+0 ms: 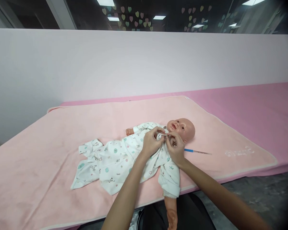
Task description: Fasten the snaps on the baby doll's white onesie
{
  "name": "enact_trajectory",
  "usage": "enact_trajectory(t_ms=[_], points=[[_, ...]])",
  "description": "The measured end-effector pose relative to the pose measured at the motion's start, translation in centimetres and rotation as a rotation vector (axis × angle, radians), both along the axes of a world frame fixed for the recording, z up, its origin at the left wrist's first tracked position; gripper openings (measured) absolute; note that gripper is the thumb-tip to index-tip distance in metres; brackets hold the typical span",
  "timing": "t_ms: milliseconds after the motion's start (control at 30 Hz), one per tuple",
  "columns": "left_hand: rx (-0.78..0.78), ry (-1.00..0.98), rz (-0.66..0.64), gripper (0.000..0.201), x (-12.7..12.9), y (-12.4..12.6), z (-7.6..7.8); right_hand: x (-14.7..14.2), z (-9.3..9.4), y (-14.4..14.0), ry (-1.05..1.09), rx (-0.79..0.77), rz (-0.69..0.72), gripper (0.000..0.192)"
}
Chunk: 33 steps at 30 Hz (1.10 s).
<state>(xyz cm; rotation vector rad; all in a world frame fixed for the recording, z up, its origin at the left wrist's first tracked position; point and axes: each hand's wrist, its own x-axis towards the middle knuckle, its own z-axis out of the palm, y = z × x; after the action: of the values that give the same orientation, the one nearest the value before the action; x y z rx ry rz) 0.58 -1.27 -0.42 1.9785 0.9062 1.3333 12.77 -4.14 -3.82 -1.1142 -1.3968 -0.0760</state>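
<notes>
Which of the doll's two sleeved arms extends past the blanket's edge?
The doll's near arm, lowest in the picture: its bare end extends beyond the pale pink blanket, whereas the far arm lies within it.

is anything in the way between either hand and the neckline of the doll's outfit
Nothing visible is: the left hand and right hand both grasp the outfit at its neckline. The slim blue-ended stick lies beside the right hand, not in between.

Pale lettering [239,151] on pink blanket [206,127]; too faint to read
</notes>
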Motion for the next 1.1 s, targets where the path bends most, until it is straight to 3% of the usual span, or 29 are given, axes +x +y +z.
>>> enact_trajectory(t_ms=[467,1100], points=[[-0.011,-0.001,-0.006,0.018,-0.07,0.24,0.04,0.01,0.19,0.01,0.010,-0.041,0.022,0.011],[-0.006,-0.012,0.007,0.017,-0.20,0.33,-0.16,-0.24,0.26,0.16,-0.035,0.055,-0.023,0.010]])
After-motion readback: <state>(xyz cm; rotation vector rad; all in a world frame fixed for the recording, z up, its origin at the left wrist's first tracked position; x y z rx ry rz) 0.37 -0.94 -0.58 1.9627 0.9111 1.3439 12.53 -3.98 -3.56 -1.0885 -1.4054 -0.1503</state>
